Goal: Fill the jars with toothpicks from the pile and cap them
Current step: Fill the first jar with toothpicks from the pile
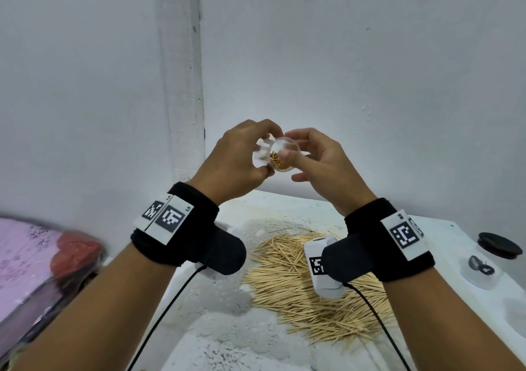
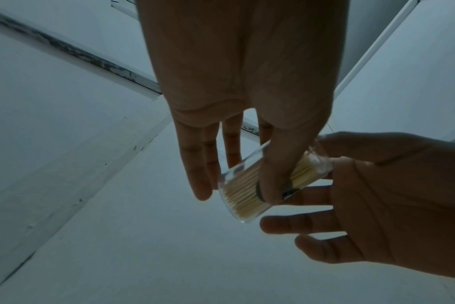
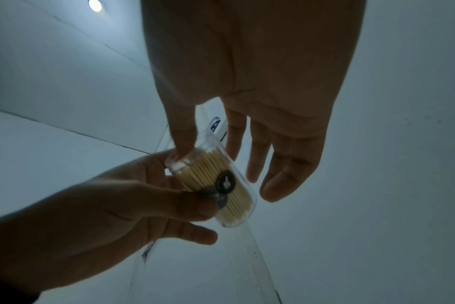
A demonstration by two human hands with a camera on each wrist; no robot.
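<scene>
The white table (image 1: 444,228) carries the big pile of toothpicks (image 1: 299,279), and I take this pile as the landmark. Right of the pile lies a black cap (image 1: 496,245), and just in front of that cap stands an empty clear jar (image 1: 481,268). High above the far edge of the pile, both hands hold one small clear jar (image 1: 280,155) up in the air, lying almost on its side, with its open mouth toward the head camera; it looks nearly full of toothpicks, and I see no cap on it. The step in hand, I judge, is to settle the sticks before capping: it is better to keep the mouth a little upward so nothing slides out, to press the ends level, and then to bring the jar down toward the cap. The left hand (image 1: 239,160) grips the jar body, with the thumb curled over its side and the other fingers (image 2: 195,164) behind it, quite straight. The right hand (image 1: 321,165) pinches the mouth end between thumb and forefinger; its other fingers (image 3: 278,164) hang loosely spread and touch nothing.
</scene>
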